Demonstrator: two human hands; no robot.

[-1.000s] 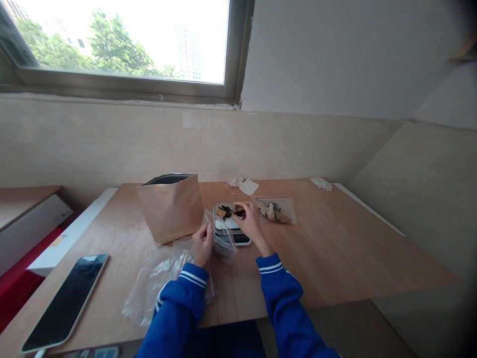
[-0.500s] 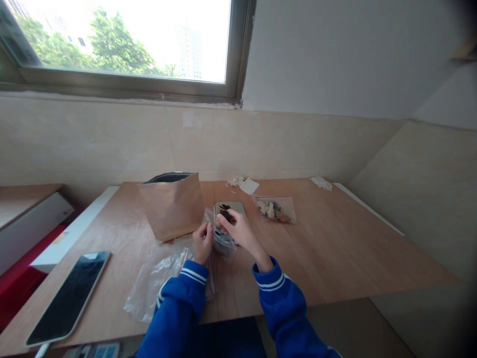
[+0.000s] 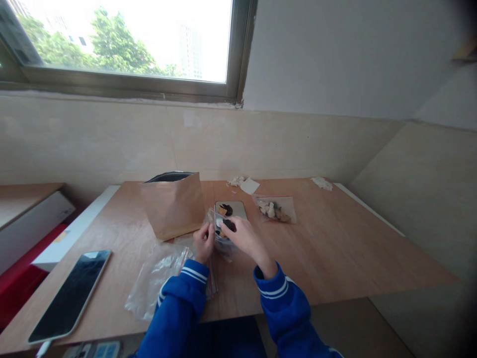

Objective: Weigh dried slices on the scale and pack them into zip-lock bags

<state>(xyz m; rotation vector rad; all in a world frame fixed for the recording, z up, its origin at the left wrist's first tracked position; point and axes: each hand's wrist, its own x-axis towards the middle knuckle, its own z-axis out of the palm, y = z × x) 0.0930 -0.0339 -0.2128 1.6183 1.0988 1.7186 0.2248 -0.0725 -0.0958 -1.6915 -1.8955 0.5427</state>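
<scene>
My left hand [image 3: 204,242] is closed in a pinch on the edge of a small clear zip bag [image 3: 224,250], whose mouth tilts up in front of me. Between the fingertips of my right hand [image 3: 246,240] is a dark dried piece [image 3: 228,225], right at the mouth of this bag. Several tan and dark bits show in or behind the clear plastic; which of the two I cannot tell. Just beyond the bag lies a flat, light-topped tray or scale [image 3: 239,209], with a few tan and black dried pieces [image 3: 224,209] on it.
A brown paper pouch [image 3: 173,206] stands open at the left. Empty clear zip bags [image 3: 158,283] lie before it. A filled zip bag [image 3: 275,209] rests on the right. White scraps [image 3: 238,182] and a paper square [image 3: 249,186] lie near the wall. A phone [image 3: 70,296] is at far left.
My right hand has moved down and slightly right, from over the tray to the bag's mouth, carrying the dark dried piece. My left hand stays on the bag.
</scene>
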